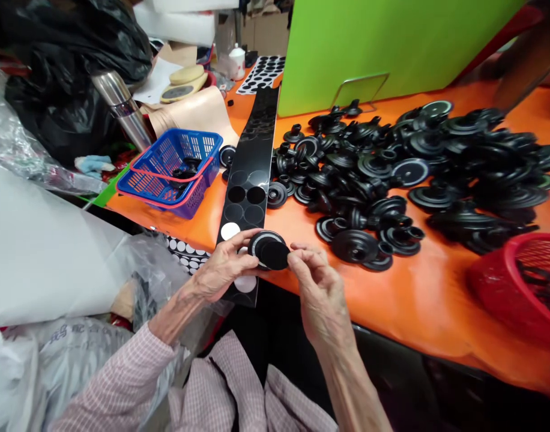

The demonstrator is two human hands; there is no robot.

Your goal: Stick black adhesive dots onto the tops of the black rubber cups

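A black rubber suction cup (pixel 268 251) is held just above a black strip of round stickers (pixel 250 162): the left hand (pixel 221 273) has its fingers clenched on the rim, and the right hand (pixel 317 288) pinches the dark face. A heap of black cups (pixel 405 174) lies at 2 o'clock on the orange worktop (pixel 437 300), a blue basket (pixel 169 171) at 10, a red basket (pixel 522 288) at 3

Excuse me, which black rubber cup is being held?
The cup pinched between the left hand and right hand; the others lie heaped on the orange table.
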